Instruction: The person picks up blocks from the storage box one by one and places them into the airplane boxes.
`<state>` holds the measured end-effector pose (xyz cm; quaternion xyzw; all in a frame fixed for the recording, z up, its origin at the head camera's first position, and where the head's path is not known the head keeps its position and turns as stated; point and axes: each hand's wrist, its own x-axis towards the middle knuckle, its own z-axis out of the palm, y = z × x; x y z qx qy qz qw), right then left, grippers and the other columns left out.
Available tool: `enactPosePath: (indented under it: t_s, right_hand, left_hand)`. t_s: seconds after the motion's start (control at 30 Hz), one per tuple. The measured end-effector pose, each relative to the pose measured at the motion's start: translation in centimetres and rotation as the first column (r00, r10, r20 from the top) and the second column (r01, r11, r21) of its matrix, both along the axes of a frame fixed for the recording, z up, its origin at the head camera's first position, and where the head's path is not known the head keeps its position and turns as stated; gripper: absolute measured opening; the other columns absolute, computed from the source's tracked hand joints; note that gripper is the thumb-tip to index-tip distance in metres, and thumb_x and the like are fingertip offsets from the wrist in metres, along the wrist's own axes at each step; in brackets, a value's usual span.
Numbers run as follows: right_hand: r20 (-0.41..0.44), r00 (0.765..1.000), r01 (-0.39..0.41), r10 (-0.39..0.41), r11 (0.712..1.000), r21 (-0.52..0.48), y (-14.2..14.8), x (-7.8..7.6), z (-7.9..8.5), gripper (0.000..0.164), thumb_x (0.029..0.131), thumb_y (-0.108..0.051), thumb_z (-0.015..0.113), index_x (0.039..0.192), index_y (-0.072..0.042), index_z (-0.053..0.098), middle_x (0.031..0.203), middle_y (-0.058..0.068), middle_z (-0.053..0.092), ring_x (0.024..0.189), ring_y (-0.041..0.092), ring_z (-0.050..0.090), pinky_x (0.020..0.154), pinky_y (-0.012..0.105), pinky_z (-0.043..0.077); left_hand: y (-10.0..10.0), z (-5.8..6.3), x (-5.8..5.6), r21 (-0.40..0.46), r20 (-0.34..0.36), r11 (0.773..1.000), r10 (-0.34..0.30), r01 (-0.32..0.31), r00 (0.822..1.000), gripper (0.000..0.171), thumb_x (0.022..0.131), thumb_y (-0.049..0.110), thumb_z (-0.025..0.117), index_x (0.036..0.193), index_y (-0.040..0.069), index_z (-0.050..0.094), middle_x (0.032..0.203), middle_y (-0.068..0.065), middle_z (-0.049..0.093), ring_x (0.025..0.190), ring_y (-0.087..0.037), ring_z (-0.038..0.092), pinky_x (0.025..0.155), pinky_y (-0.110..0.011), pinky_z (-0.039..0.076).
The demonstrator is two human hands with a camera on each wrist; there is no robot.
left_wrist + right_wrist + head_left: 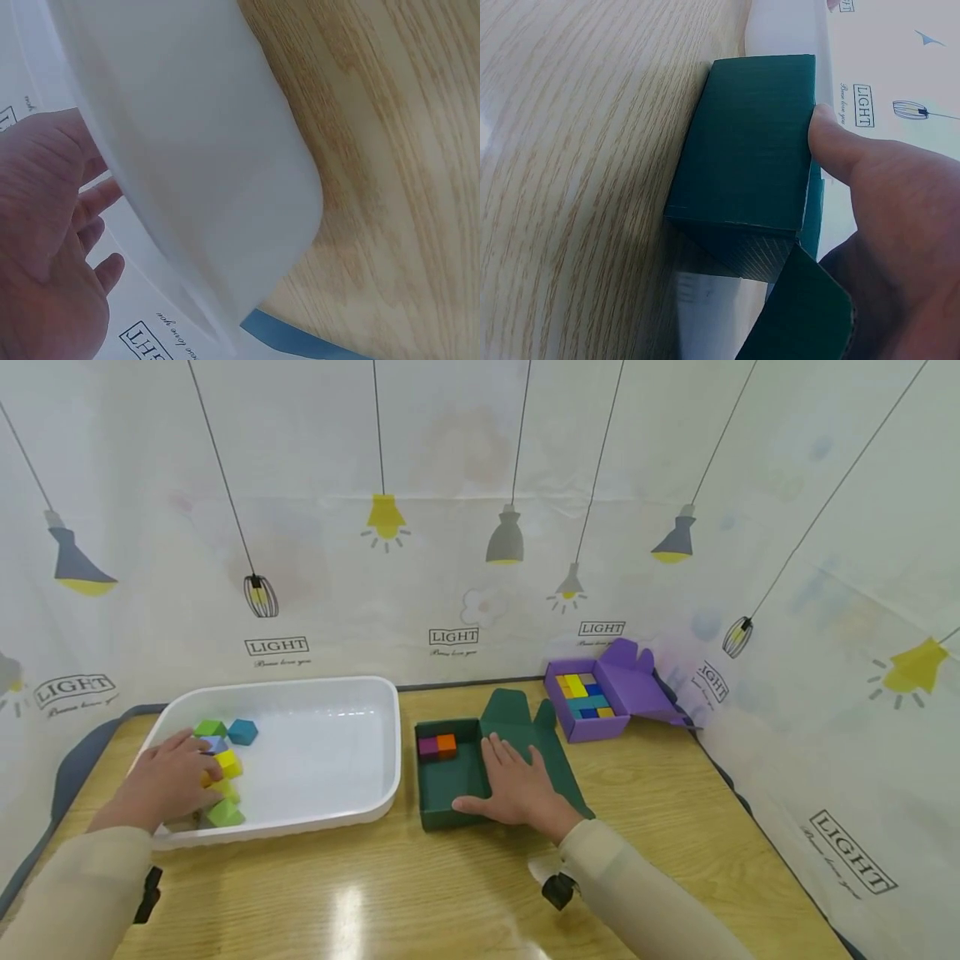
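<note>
My left hand [161,777] reaches over the left rim of a white tray [330,752], its loosely bent fingers among several coloured blocks. By its fingertips lie a light blue block [215,744] and a yellow block [228,764]; an orange one shows partly between fingers and thumb. A green triangular block [226,813] lies nearer the front. In the left wrist view, the tray wall [202,150] partly hides the fingers. My right hand [513,781] lies spread across the right side of an open green box [450,810], its thumb [836,142] at the rim. Inside are a purple block [428,748] and an orange block [447,745].
A purple box [588,729] with its lid folded back stands at the back right, filled with coloured blocks. The green box's lid [558,760] lies open to the right. Behind the wooden table [337,893] hangs a lamp-printed sheet [450,452].
</note>
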<state>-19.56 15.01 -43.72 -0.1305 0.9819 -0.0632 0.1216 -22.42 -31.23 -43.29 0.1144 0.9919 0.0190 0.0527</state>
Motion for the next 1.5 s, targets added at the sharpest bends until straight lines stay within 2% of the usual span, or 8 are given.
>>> enactPosePath:
  t_s: [0.27,0.5,0.73,0.83,1.1,1.2,1.33,1.5]
  right_hand:
    - [0.001,1.000,-0.005,0.005,1.000,0.002,-0.1,0.1,-0.1,0.105,0.082,-0.079,0.047,0.156,-0.011,0.017,0.164,0.008,0.017,0.151,0.026,0.022,0.121,0.061,0.013]
    - [-0.004,1.000,-0.010,0.010,1.000,0.000,-0.3,0.2,0.1,0.105,0.082,-0.079,0.047,0.156,-0.010,0.017,0.164,0.008,0.017,0.151,0.026,0.023,0.121,0.061,0.014]
    - [0.002,1.000,-0.010,0.010,1.000,0.006,-0.3,0.2,0.3,0.104,0.083,-0.078,0.047,0.156,-0.010,0.017,0.164,0.009,0.017,0.151,0.026,0.022,0.121,0.060,0.013]
    - [0.006,1.000,-0.008,0.008,1.000,0.007,-0.3,0.1,0.2,0.103,0.084,-0.076,0.048,0.156,-0.010,0.017,0.164,0.009,0.016,0.152,0.026,0.021,0.122,0.060,0.012]
    - [0.015,1.000,-0.020,0.020,1.000,-0.002,0.3,-0.1,0.0,0.102,0.085,-0.074,0.049,0.156,-0.010,0.017,0.164,0.009,0.016,0.151,0.028,0.022,0.121,0.061,0.012]
    - [0.034,0.999,-0.035,0.036,0.999,-0.008,0.7,-0.3,0.4,0.099,0.085,-0.072,0.052,0.156,-0.012,0.018,0.164,0.008,0.017,0.150,0.029,0.025,0.121,0.061,0.015]
    - [0.050,0.997,-0.055,0.056,0.998,-0.025,1.1,-0.6,0.9,0.097,0.085,-0.069,0.056,0.156,-0.014,0.019,0.165,0.006,0.016,0.149,0.031,0.027,0.119,0.060,0.020]
    - [0.046,0.996,-0.080,0.082,0.996,-0.042,1.4,-0.5,0.8,0.099,0.083,-0.069,0.057,0.157,-0.014,0.018,0.165,0.004,0.015,0.148,0.034,0.026,0.117,0.059,0.024]
  left_hand:
    - [-0.1,-0.2,0.3,0.004,0.007,1.000,0.001,-0.001,1.000,0.034,0.067,0.025,0.084,0.095,0.007,0.077,0.126,-0.031,0.055,0.128,-0.058,0.025,0.104,-0.078,0.020]
    - [-0.1,-0.2,0.3,0.007,-0.002,1.000,-0.013,0.013,1.000,0.031,0.067,0.022,0.083,0.091,0.003,0.076,0.121,-0.029,0.058,0.126,-0.055,0.029,0.106,-0.076,0.021]
    - [0.4,1.1,-0.3,0.026,0.007,0.999,0.028,-0.028,1.000,0.034,0.069,0.020,0.074,0.097,0.001,0.074,0.129,-0.031,0.054,0.133,-0.055,0.023,0.106,-0.077,0.018]
    - [1.0,1.9,-0.6,0.052,-0.008,0.998,0.023,-0.022,1.000,0.033,0.072,0.022,0.072,0.098,0.002,0.074,0.130,-0.030,0.053,0.135,-0.055,0.021,0.107,-0.076,0.016]
    - [4.3,4.2,-1.4,0.090,-0.072,0.994,-0.052,0.058,0.996,0.030,0.076,0.031,0.074,0.094,0.008,0.073,0.130,-0.025,0.055,0.139,-0.051,0.023,0.111,-0.072,0.018]
    - [6.2,4.9,-1.6,0.108,-0.096,0.992,-0.062,0.072,0.993,0.028,0.076,0.030,0.073,0.094,0.008,0.072,0.132,-0.023,0.055,0.141,-0.049,0.023,0.114,-0.069,0.017]
    - [8.9,5.7,-1.9,0.123,-0.135,0.985,-0.104,0.120,0.985,0.027,0.077,0.029,0.071,0.095,0.009,0.072,0.134,-0.020,0.055,0.143,-0.046,0.023,0.115,-0.067,0.018]
    - [12.8,6.0,-2.6,0.133,-0.180,0.972,-0.169,0.195,0.969,0.028,0.078,0.032,0.070,0.097,0.011,0.072,0.136,-0.015,0.054,0.146,-0.039,0.023,0.118,-0.062,0.019]
